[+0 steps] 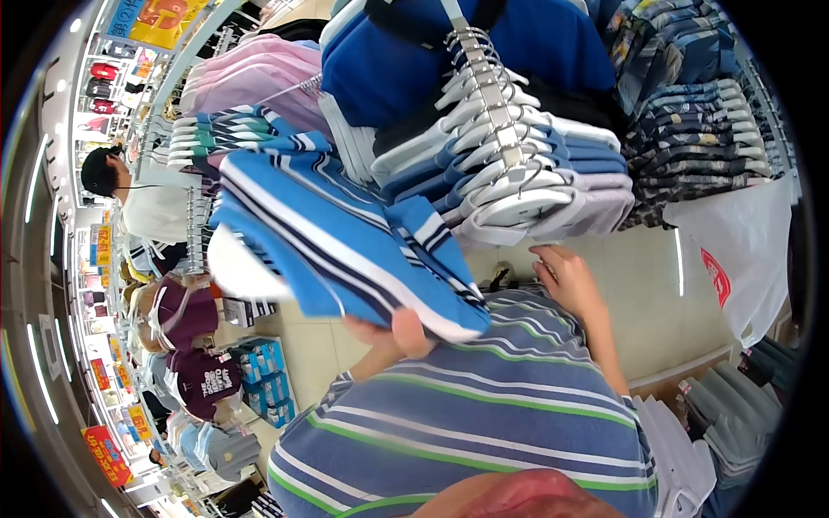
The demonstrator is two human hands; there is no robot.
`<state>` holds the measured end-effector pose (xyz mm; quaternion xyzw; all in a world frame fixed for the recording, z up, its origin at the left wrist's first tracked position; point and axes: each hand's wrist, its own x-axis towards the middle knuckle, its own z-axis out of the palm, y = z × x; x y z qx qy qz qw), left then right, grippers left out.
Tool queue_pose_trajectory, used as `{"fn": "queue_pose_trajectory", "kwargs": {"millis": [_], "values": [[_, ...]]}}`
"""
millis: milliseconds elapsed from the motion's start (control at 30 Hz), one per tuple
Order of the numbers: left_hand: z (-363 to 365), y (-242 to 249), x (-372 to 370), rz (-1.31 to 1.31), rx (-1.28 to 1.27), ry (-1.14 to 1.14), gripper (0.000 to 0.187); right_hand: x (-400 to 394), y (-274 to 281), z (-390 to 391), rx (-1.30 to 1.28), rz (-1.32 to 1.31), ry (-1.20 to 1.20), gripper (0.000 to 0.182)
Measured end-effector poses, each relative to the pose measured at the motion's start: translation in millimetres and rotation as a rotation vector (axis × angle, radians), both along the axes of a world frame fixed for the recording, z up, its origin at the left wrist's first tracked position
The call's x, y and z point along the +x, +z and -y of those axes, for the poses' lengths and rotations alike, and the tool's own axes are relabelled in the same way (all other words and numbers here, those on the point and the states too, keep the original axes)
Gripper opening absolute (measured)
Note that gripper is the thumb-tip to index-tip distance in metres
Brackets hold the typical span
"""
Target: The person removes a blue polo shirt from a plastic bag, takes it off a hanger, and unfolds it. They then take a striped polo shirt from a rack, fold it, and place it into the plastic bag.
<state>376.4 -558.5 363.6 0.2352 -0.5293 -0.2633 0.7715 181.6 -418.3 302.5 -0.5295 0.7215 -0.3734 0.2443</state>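
Note:
In the head view, my left hand [395, 335] is closed on the lower edge of a blue polo shirt [345, 233] with white and dark navy stripes. The shirt is spread out in front of me at a tilt, and its far end reaches a row of striped shirts [226, 134]. A white rounded item [246, 263], whose kind I cannot make out, shows beneath its left side. My right hand [566, 276] is apart from it, fingers slightly bent and separated, with nothing visible in them. Just above that hand, light-coloured shirts [548, 207] hang on white hangers.
A metal rail [492, 95] carries several hangers straight ahead. Dark patterned shirts [699, 129] hang at the right, above a white plastic bag [734, 259]. Folded clothes [730, 414] lie lower right. A person in white [154, 203] stands at the left, beyond maroon shirts [203, 380] and blue boxes [266, 380].

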Motion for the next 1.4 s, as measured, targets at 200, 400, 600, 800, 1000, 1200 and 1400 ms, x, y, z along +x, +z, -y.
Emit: {"fn": "queue_pose_trajectory", "kwargs": {"millis": [200,400,600,800,1000,1200,1400], "values": [[-43,6,47,0.271,0.028,-0.443,0.063,15,10,16,-0.201,-0.022,-0.064,0.027],[-68,6,61,0.436,0.063,-0.78,0.06,-3,18,39,-0.309,0.047,-0.046,0.031],[-92,13,49,0.592,0.066,-0.987,0.058,-17,11,53,-0.356,0.062,0.105,0.036],[-92,53,12,0.723,0.61,-1.288,0.055,-45,52,-7,-0.17,0.539,0.258,0.047],[-147,48,-60,0.132,0.711,-0.84,0.007,-78,72,-85,-0.254,0.691,0.36,0.097],[-151,43,-115,0.239,0.845,-0.853,0.015,-90,52,-123,-0.373,0.911,0.187,0.112],[-137,44,-146,0.336,0.744,-0.947,0.025,-103,-3,-142,-0.378,0.861,-0.132,0.077]]}}
